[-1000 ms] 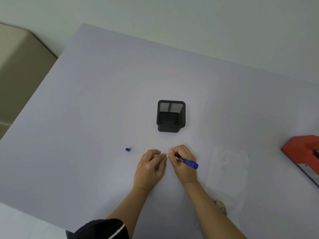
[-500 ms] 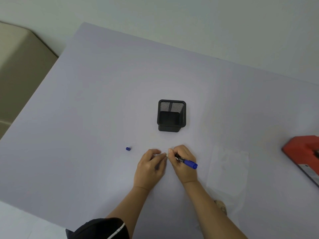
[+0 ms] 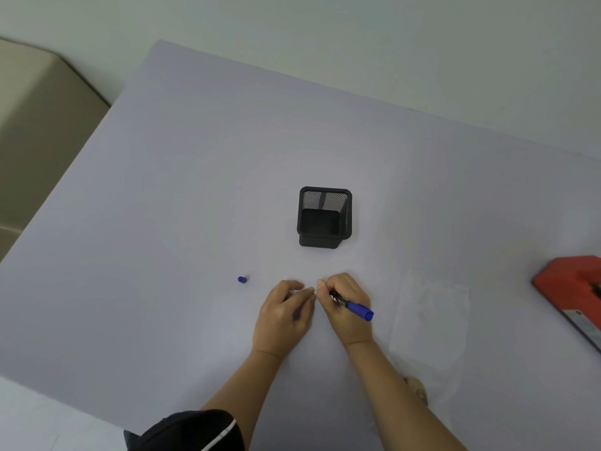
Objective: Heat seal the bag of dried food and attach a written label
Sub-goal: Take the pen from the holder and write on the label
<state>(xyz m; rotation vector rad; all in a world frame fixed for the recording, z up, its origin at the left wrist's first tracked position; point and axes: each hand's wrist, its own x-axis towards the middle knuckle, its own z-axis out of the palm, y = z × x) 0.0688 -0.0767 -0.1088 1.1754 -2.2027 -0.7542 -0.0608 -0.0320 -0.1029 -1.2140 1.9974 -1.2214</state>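
Observation:
My right hand (image 3: pixel 346 307) grips a blue marker (image 3: pixel 353 306), its tip down at the table under my fingers. My left hand (image 3: pixel 284 315) lies right beside it, fingertips pinching a small white label (image 3: pixel 313 290) that is mostly hidden between the two hands. The marker's blue cap (image 3: pixel 242 279) lies loose on the table to the left. A clear plastic bag (image 3: pixel 431 320) lies flat to the right of my right forearm, with pale dried food (image 3: pixel 416 387) showing at its near end.
A black mesh pen holder (image 3: pixel 324 217) stands just beyond my hands. A red heat sealer (image 3: pixel 574 288) sits at the right edge of the lilac table (image 3: pixel 162 222). A beige cabinet (image 3: pixel 35 125) stands off the table's left side.

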